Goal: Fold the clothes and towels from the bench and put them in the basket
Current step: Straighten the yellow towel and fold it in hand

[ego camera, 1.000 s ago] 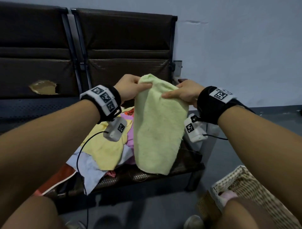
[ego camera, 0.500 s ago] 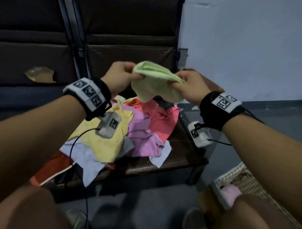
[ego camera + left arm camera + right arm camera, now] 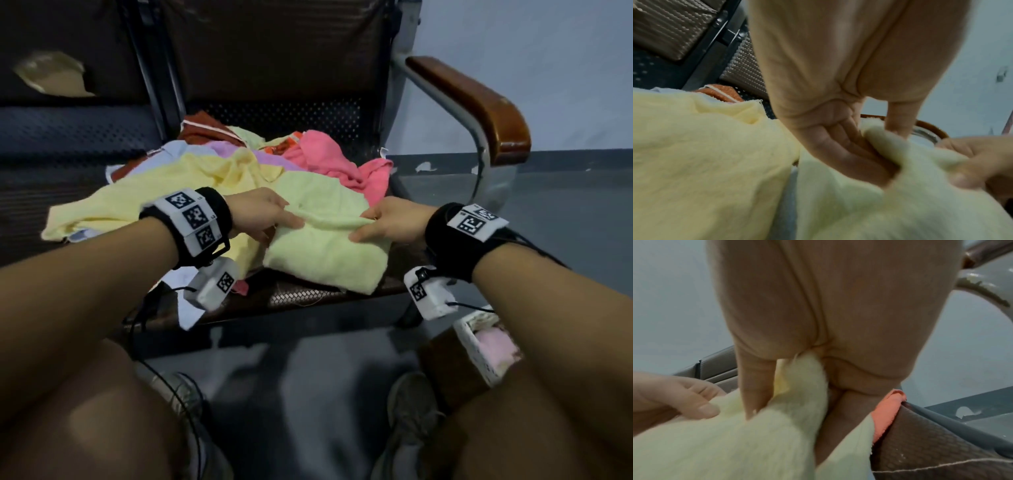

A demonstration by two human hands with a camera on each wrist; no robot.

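Your left hand [image 3: 260, 214] pinches a raised ridge of the pale green terry towel [image 3: 325, 250] between thumb and fingers [image 3: 840, 146], and your right hand [image 3: 390, 222] grasps the same ridge from the other side, thumb on top and fingers [image 3: 754, 386] tucked into the fold. The towel lies doubled on the dark woven surface [image 3: 308, 296] at its front right corner, its lower edge close to the surface's front lip.

Just left of it, touching, spreads a pale yellow cloth [image 3: 144, 198]; behind lie a pink towel [image 3: 329, 157], a lilac piece [image 3: 239, 150], a light blue piece [image 3: 174, 152] and a rust-red cloth with white piping [image 3: 202, 132], all heaped together.

Down by your right forearm stands the white wicker basket [image 3: 474, 349], with a folded pink item [image 3: 496, 346] inside; the rest of it is hidden by your arm.

A curved metal armrest with a brown wooden top [image 3: 479, 99] bounds the surface on the right. Bare grey floor [image 3: 325, 383] lies between your knees and the surface.
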